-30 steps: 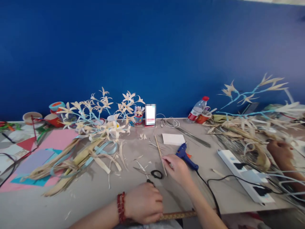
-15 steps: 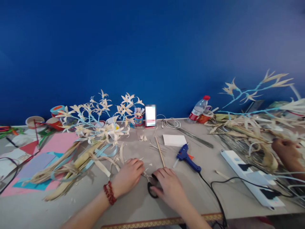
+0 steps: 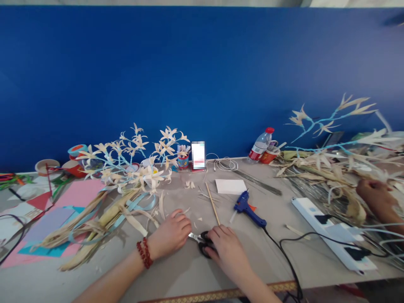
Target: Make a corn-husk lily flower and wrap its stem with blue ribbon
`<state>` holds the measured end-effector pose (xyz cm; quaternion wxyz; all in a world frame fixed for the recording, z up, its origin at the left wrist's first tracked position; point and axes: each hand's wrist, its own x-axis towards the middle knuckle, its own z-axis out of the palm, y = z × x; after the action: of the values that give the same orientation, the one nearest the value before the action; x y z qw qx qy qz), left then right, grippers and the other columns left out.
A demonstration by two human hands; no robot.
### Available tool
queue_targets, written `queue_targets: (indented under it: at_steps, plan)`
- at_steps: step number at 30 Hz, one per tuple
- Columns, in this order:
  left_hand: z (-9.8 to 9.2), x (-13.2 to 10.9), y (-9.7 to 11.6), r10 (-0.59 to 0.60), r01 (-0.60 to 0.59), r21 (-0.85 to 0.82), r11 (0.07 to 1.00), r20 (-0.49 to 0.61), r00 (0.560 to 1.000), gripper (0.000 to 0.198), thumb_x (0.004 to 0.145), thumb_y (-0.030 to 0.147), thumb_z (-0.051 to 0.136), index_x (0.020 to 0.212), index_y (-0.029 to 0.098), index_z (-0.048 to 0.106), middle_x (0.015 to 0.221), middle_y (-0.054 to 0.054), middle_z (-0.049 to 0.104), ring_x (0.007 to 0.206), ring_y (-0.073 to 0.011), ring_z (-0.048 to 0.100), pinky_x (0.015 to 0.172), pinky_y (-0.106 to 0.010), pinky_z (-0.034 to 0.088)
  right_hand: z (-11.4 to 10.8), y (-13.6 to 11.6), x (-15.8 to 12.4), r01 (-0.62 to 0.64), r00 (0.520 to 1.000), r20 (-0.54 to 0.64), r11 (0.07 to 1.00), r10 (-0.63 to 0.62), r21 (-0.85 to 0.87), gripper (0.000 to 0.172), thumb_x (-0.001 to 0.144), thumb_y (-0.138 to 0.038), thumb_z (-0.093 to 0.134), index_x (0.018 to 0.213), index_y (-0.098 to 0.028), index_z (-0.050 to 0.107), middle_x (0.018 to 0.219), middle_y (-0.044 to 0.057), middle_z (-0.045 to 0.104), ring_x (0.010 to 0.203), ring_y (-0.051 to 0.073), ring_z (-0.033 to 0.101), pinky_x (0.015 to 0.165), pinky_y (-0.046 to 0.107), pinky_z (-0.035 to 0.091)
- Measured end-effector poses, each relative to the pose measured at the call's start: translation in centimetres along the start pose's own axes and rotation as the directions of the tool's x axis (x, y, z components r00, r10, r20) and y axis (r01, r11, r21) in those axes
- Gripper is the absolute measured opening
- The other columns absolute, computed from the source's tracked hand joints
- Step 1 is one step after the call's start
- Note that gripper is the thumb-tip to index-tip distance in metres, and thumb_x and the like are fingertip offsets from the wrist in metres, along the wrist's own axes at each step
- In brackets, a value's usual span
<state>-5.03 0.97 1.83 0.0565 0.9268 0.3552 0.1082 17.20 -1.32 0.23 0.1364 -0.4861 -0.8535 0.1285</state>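
Observation:
My left hand (image 3: 172, 230), with a red bead bracelet (image 3: 144, 252) at the wrist, rests on the table. Its fingers are curled together, and whatever they may hold is hidden beneath them. My right hand (image 3: 227, 248) grips black-handled scissors (image 3: 196, 237) by the loops. The silver blades point left and reach to the fingertips of my left hand. Just beyond my right fingers lies a thin wooden stick (image 3: 213, 203). Small pale scraps (image 3: 190, 184) are scattered past my hands. To the right, a blue glue gun (image 3: 248, 208) lies on its side.
Pale husk flowers on blue stems (image 3: 135, 147) and husk strips (image 3: 109, 216) fill the left. A white card (image 3: 230, 186), wires (image 3: 259, 182), a bottle (image 3: 260, 145) and a phone (image 3: 198, 155) stand or lie farther back. Right are a power strip (image 3: 331, 235) and another person's hand (image 3: 374, 195).
The scissors have turned slightly and their blades show more clearly. My left hand has hardly moved. The view has tilted up a little, and the other person's hand has shifted slightly.

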Motion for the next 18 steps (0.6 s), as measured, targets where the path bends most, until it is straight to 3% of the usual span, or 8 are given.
queue_targets:
  at_steps: [4, 8, 10, 12, 14, 18]
  plan:
    - [-1.5, -0.5, 0.0, -0.015, 0.008, -0.067, 0.998, -0.104, 0.994, 0.021, 0.085, 0.013, 0.051, 0.102, 0.021, 0.061, 0.106, -0.008, 0.067, 0.105, -0.0237, 0.058, 0.106, -0.049, 0.031, -0.6, 0.2, -0.5, -0.023, 1.000, 0.011, 0.996, 0.022, 0.084, 0.011, 0.075, -0.017, 0.068, 0.083, -0.020, 0.062, 0.086, 0.004, 0.065, 0.084, 0.024, 0.059, 0.075, 0.033, 0.044]
    - [-1.6, -1.0, 0.7, -0.179, 0.145, -0.144, 0.979, -0.267, 0.947, 0.034, 0.089, 0.021, 0.048, 0.122, 0.022, 0.054, 0.130, -0.012, 0.058, 0.121, -0.0261, 0.050, 0.107, -0.050, 0.033, -1.2, 1.8, -1.8, -0.137, 0.988, -0.053, 0.979, 0.146, 0.149, 0.003, 0.080, -0.023, 0.061, 0.080, -0.020, 0.061, 0.079, 0.004, 0.066, 0.076, 0.022, 0.062, 0.067, 0.029, 0.044]
    - [-0.7, -0.8, 1.6, -0.181, 0.150, -0.162, 0.975, -0.203, 0.962, 0.040, 0.091, 0.027, 0.047, 0.130, 0.021, 0.049, 0.134, -0.013, 0.055, 0.125, -0.0261, 0.048, 0.108, -0.050, 0.032, -1.3, 2.8, -2.3, -0.187, 0.974, -0.105, 0.973, 0.202, 0.136, 0.007, 0.081, -0.026, 0.059, 0.078, -0.020, 0.060, 0.074, 0.005, 0.066, 0.070, 0.022, 0.062, 0.063, 0.029, 0.043]
    - [0.5, -0.2, 2.7, -0.088, 0.076, -0.177, 0.981, -0.060, 0.994, 0.056, 0.089, 0.040, 0.050, 0.140, 0.020, 0.039, 0.143, -0.013, 0.047, 0.132, -0.0280, 0.041, 0.112, -0.053, 0.024, -1.2, 3.5, -2.6, -0.227, 0.959, -0.144, 0.966, 0.243, 0.123, 0.011, 0.082, -0.029, 0.057, 0.076, -0.020, 0.060, 0.070, 0.005, 0.066, 0.066, 0.022, 0.062, 0.061, 0.029, 0.042]
    - [1.7, 0.7, 3.8, 0.001, 0.009, -0.210, 0.978, 0.048, 0.999, 0.074, 0.086, 0.056, 0.047, 0.146, 0.018, 0.028, 0.150, -0.015, 0.037, 0.139, -0.0296, 0.029, 0.114, -0.054, 0.016, -0.9, 3.8, -2.6, -0.260, 0.947, -0.160, 0.957, 0.279, 0.131, 0.015, 0.083, -0.033, 0.056, 0.075, -0.021, 0.059, 0.069, 0.005, 0.066, 0.064, 0.022, 0.062, 0.059, 0.028, 0.041]
    - [3.4, 2.4, 5.2, 0.048, -0.017, -0.230, 0.973, 0.129, 0.990, 0.090, 0.082, 0.070, 0.037, 0.149, 0.013, 0.017, 0.154, -0.019, 0.024, 0.143, -0.0294, 0.017, 0.116, -0.053, 0.005, -0.6, 3.9, -2.6, -0.308, 0.922, -0.174, 0.928, 0.345, 0.208, 0.021, 0.085, -0.038, 0.054, 0.076, -0.021, 0.059, 0.070, 0.006, 0.067, 0.063, 0.022, 0.062, 0.056, 0.027, 0.042]
